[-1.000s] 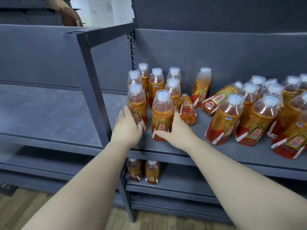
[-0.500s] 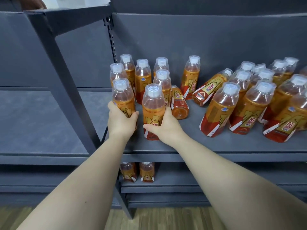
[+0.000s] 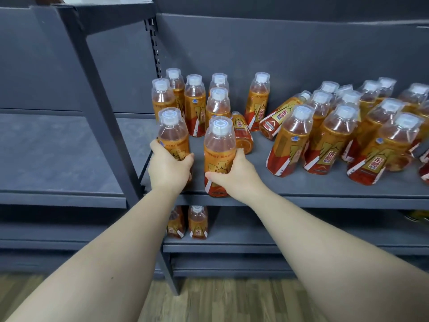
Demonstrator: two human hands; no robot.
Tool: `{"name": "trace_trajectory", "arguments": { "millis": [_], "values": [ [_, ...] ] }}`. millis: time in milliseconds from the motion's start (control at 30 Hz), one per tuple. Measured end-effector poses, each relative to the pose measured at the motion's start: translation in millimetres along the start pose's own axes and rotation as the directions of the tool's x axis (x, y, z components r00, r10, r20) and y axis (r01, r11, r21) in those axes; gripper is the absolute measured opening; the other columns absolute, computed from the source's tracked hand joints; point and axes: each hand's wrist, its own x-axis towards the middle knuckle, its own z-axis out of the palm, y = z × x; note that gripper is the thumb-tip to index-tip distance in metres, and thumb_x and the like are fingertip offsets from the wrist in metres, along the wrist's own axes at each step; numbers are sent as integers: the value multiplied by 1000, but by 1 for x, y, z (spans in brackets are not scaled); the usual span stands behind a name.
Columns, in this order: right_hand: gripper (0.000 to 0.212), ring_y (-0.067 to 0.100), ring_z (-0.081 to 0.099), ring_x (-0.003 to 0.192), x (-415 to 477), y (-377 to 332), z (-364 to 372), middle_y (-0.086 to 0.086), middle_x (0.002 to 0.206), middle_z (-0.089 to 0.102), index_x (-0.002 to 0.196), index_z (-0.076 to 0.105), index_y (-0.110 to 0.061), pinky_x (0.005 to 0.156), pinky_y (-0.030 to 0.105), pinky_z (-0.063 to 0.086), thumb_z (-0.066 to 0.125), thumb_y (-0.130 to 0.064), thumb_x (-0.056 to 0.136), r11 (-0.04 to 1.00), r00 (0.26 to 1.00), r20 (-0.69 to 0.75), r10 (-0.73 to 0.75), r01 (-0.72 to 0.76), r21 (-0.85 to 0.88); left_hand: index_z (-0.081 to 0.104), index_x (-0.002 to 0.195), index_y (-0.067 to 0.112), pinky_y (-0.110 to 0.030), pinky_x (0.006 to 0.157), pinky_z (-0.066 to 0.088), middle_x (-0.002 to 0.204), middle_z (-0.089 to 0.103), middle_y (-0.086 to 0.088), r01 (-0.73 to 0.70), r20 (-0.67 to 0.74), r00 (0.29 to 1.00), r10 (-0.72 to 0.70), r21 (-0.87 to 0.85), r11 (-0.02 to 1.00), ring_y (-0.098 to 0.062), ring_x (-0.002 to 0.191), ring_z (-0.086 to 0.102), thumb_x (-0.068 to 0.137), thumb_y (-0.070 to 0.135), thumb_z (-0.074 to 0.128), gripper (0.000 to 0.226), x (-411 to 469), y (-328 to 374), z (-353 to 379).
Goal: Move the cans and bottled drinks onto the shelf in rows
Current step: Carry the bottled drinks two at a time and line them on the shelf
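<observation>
We curl our left hand [image 3: 170,169] and right hand [image 3: 234,176] round a bottle [image 3: 219,145] each at the shelf [image 3: 267,184] front, to make a row.

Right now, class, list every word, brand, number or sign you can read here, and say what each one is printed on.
"东鹏": on the red label panel of the tipped bottle.
"东鹏": on the label of the front right bottle.
Small band print on the bottle in the right hand: blurred, unreadable.
Lower-shelf bottles: labels too small to read.
</observation>
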Motion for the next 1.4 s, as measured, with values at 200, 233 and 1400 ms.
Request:
{"name": "trace_trajectory", "arguments": {
  "millis": [200, 233, 1400],
  "values": [
    [74, 16, 54, 116, -57, 20, -30, -6, 127, 54, 138, 35, -24, 87, 29, 45, 79, -43, 81, 1000, 1000, 18, 17, -16, -23, 33, 126, 19, -36, 86, 47, 117, 55, -1, -44, 13, 999, 44, 1, 999, -20, 104, 54, 82, 37, 77, 65, -68, 8, -6],
    [72, 15, 55, 114, -67, 25, -35, -7, 123, 54, 135, 36, -24, 86, 28, 45, 79, -43, 81, 999, 999, 25, 25, -24, -26, 33, 124, 19, -34, 84, 46, 113, 53, 1, -46, 13, 999, 46, 2, 999, -18, 101, 52, 82, 36, 77, 63, -80, 10, -6],
    [71, 17, 56, 106, -172, 146, -78, -5, 118, 54, 132, 36, -24, 80, 29, 47, 82, -36, 79, 972, 973, -16, 232, -232, -30, 27, 112, 30, -31, 76, 46, 101, 52, 9, -75, 306, 952, 25, 152, 986, -18, 89, 54, 78, 42, 80, 63, -225, -27, 41]
  ]
}}
